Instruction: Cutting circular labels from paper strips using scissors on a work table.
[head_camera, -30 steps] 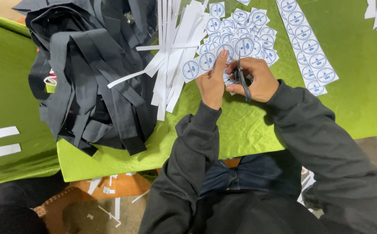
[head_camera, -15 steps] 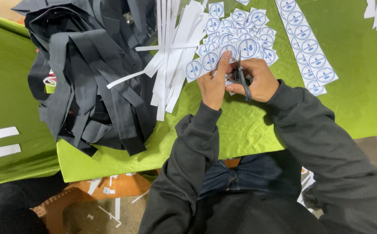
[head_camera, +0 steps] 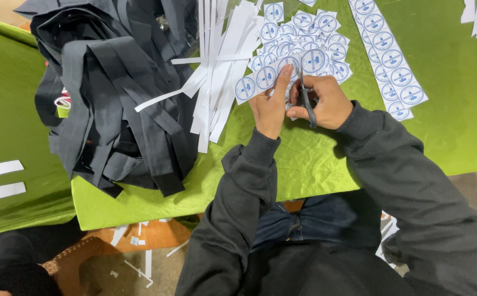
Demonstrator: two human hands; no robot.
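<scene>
Cutting step: left hand (head_camera: 269, 107) pinches label strip (head_camera: 260, 81) at table (head_camera: 446, 126) centre; right hand (head_camera: 326, 101) fingers grip scissors (head_camera: 306, 98), mid-snip. Next likely needs strip fed along.

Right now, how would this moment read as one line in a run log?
left hand: holds strip of round labels | right hand: grip on scissors, cutting at strip | nearby: loose cut labels, white paper strips, dark fabric pile, green cloth

White round-printed label strip (head_camera: 260, 82) meets grey scissors (head_camera: 306, 98).
</scene>
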